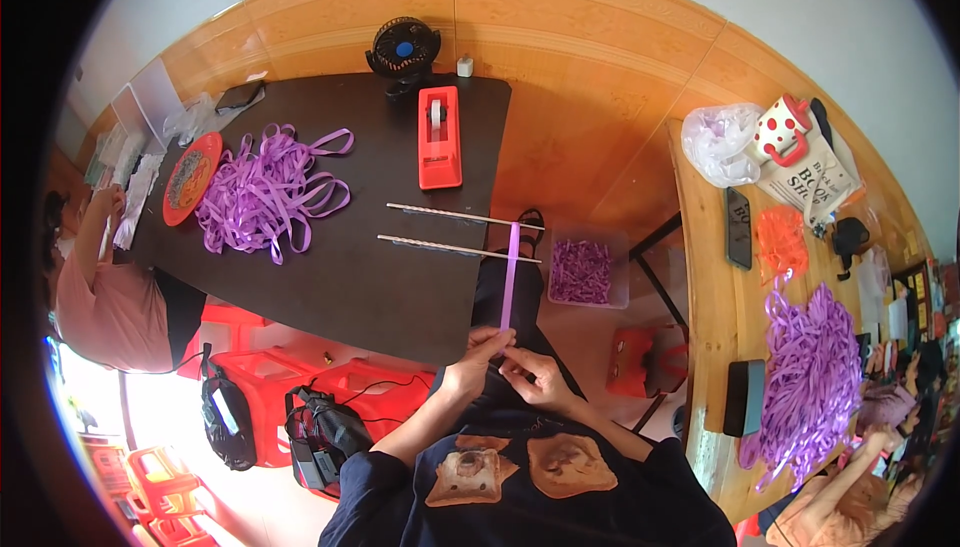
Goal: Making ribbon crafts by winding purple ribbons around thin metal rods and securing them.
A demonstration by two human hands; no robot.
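A purple ribbon strip (pixel 511 277) stands up from my two hands, reaching toward the table's near edge. My left hand (pixel 472 362) pinches its lower end from the left. My right hand (pixel 535 375) pinches the same end from the right, fingertips touching the left hand's. Two thin rods (pixel 452 230) lie side by side on the dark table (pixel 340 287) just beyond the strip's tip. A heap of purple ribbon strips (pixel 262 192) lies further left on the table. A red tape dispenser (pixel 439 137) stands behind the rods.
An orange plate (pixel 190 177) and a black fan (pixel 403 47) sit on the dark table. A clear box of purple pieces (pixel 582 271) rests on the floor. A wooden table (pixel 715 307) at right holds more ribbon (pixel 810 367). Other people sit at left and lower right. Red stools stand below.
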